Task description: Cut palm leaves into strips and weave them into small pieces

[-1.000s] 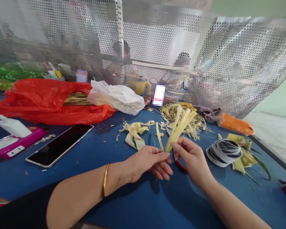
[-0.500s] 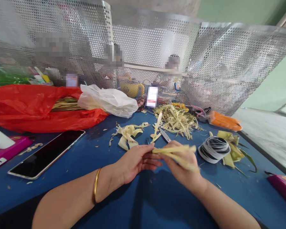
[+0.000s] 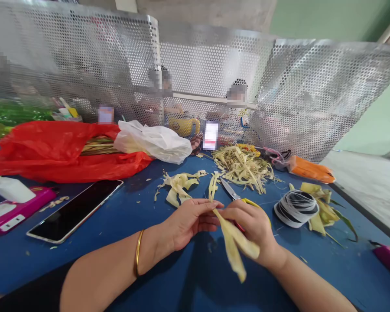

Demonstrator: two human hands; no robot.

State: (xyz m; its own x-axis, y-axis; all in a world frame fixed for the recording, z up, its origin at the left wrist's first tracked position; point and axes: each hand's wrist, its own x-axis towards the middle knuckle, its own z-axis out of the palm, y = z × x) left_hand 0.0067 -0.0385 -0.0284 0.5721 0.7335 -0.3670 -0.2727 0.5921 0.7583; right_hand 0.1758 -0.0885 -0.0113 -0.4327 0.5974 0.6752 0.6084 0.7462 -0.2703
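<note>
My left hand [image 3: 190, 221] pinches one end of a pale yellow leaf strip [image 3: 234, 249] low over the blue table [image 3: 195, 277]. My right hand [image 3: 251, 227] grips the same strip, whose loose end hangs down toward me over its knuckles. Scissors [image 3: 231, 191] with a yellow and red handle lie just behind my right hand. A gold bangle sits on my left wrist.
A heap of leaf trimmings [image 3: 243, 167] and curled strips [image 3: 178, 185] lie behind my hands. A coil of white thread [image 3: 295, 208] and green leaves [image 3: 325, 212] are at the right. A phone [image 3: 76, 210], pink box [image 3: 13, 208], red bag [image 3: 61, 149] and white bag [image 3: 154, 141] are left. Perforated metal screens [image 3: 214, 65] stand behind.
The leaf strip stood upright a second ago, was turned level, and now its free end hangs down toward me over my right hand. Both hands stayed together on it.
</note>
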